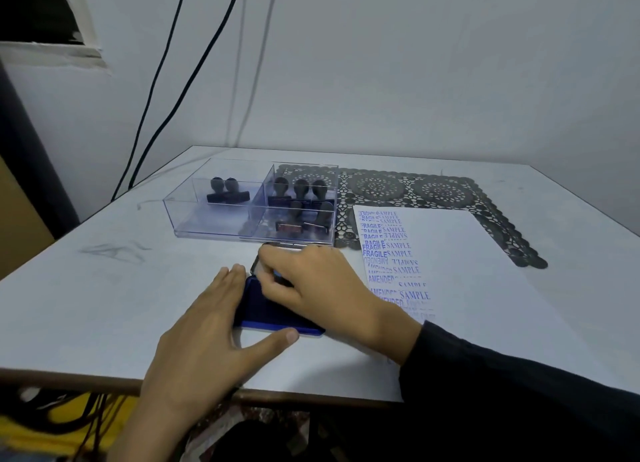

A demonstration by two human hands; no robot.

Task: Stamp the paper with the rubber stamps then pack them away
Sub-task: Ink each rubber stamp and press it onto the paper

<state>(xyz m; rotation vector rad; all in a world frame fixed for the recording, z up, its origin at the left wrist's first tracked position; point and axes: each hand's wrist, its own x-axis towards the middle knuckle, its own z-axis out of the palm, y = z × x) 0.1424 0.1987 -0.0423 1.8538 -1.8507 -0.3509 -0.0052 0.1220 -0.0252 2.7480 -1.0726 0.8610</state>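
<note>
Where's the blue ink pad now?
Head view, centre: the blue ink pad lies beside the left hand, under the right hand, in front of the clear box, left of the paper.

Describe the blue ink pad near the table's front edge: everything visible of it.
The dark blue rectangular ink pad looks like glossy plastic, with a brighter blue front rim. It lies flat on the white table, in front of the clear plastic box and left of the stamped white paper. The left hand braces it, fingers along its left side, thumb on the front rim. The right hand covers its far right part, fingers curled round what seems its raised lid.
</note>
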